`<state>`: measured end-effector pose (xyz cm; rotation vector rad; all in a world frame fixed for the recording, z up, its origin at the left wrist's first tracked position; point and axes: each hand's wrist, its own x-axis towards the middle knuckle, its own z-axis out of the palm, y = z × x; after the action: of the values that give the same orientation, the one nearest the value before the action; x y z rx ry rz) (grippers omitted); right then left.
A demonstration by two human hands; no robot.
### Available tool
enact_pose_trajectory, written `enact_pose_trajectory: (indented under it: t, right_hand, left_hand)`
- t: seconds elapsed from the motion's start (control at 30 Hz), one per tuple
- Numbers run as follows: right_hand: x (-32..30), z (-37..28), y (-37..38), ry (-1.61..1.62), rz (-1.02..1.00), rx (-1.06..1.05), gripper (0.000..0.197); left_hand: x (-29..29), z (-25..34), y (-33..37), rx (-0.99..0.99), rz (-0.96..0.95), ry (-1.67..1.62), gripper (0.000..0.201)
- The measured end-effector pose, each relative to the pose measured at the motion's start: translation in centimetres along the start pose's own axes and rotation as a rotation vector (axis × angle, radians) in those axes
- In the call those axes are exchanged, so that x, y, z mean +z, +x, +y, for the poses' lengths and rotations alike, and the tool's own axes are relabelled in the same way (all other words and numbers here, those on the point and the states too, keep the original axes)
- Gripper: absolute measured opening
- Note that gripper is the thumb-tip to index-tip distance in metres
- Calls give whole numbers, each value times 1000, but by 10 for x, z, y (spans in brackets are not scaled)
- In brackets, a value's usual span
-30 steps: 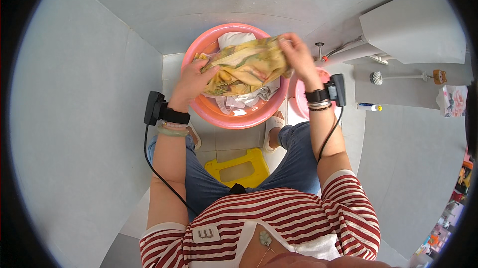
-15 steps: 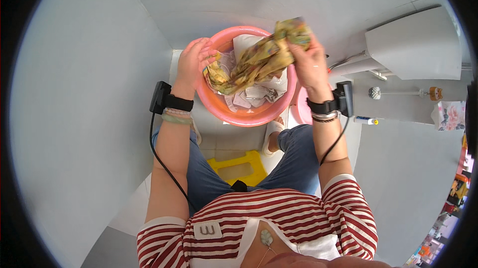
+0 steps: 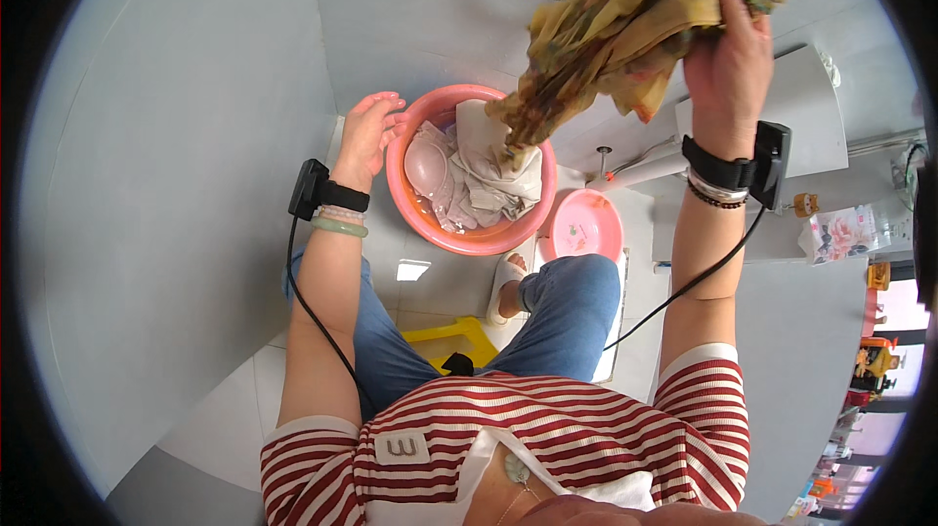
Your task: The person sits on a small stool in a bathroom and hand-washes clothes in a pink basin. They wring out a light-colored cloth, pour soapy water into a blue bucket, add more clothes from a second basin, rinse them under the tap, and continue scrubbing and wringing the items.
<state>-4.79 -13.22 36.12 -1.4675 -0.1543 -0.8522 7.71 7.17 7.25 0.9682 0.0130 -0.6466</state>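
Patterned yellow cloth (image 3: 616,42) lifted in the right hand (image 3: 735,62).
Head view: the right hand grasps the cloth toward one o'clock of the large pink basin (image 3: 415,219), its tail hanging over the pale laundry (image 3: 484,172) there; the left hand (image 3: 369,133), fingers loose and holding nothing, is at the basin's ten o'clock; a small pink basin (image 3: 591,225) sits at four.

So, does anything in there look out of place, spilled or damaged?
Nothing clearly stands out. The right hand holds up a yellow patterned cloth; paler laundry lies crumpled in the large pink basin, with a smaller pink basin beside it. Only a bright patch on the floor seems odd, possibly a reflection.
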Motion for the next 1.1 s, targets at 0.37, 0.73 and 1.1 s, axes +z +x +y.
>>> enact_pose_trajectory:
  t: [0.37,0.73,1.1]
  right_hand:
    - [-91,189,-172,-838,-320,759,40]
    - [-78,302,-262,-1061,-903,689,59]
    - [-92,356,-306,-1236,-1187,673,37]
  left_hand:
    - [11,5,-7,-43,-24,30,24]
    - [11,6,-11,-135,-59,44,20]
    - [11,2,-11,-200,-70,-10,17]
